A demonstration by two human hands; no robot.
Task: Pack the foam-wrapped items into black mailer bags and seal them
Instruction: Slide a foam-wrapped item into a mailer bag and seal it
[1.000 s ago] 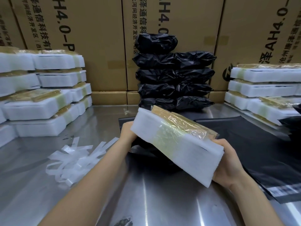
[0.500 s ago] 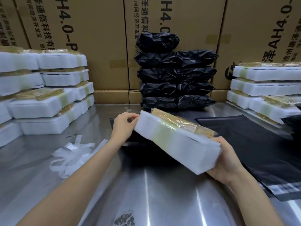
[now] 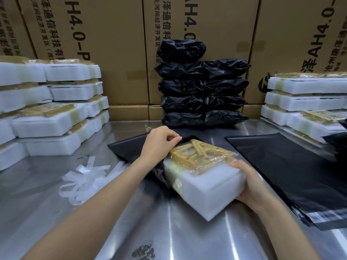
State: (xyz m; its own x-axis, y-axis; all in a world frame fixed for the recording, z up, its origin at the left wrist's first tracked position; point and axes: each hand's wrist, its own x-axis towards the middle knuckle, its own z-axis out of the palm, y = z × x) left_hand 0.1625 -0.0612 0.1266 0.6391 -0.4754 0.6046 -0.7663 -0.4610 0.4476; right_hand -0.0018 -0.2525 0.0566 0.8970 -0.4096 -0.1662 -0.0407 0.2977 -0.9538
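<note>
A: Cartons (image 3: pixel 105 34) wall off the back, printed lettering on them. In front, a steel table (image 3: pixel 169 231). White foam packs stacked left (image 3: pixel 52 113) and right (image 3: pixel 304 98); sealed black bags (image 3: pixel 202 87) piled at centre against the cartons.

B: Anything crowding the work spot?

A: Spare flat bags (image 3: pixel 293 171) lie just right of it, and loose white strips (image 3: pixel 84 179) sit left of the forearm. Neither touches the pack in hand.

B: Hands?

A: Right hand (image 3: pixel 251 184) grips the near right corner of a foam pack (image 3: pixel 204 182), fingers curled round its edge. The pack is tilted, far end low, at the mouth of a black mailer bag (image 3: pixel 129 149) lying flat on the table. Left hand (image 3: pixel 159 141) pinches the bag's upper edge beside the pack's far corner.

B: Change over the last second?

A: The pack has come down and forward; it was held higher, clear of the bag. The left hand has moved from behind the pack up to the bag's edge.
</note>
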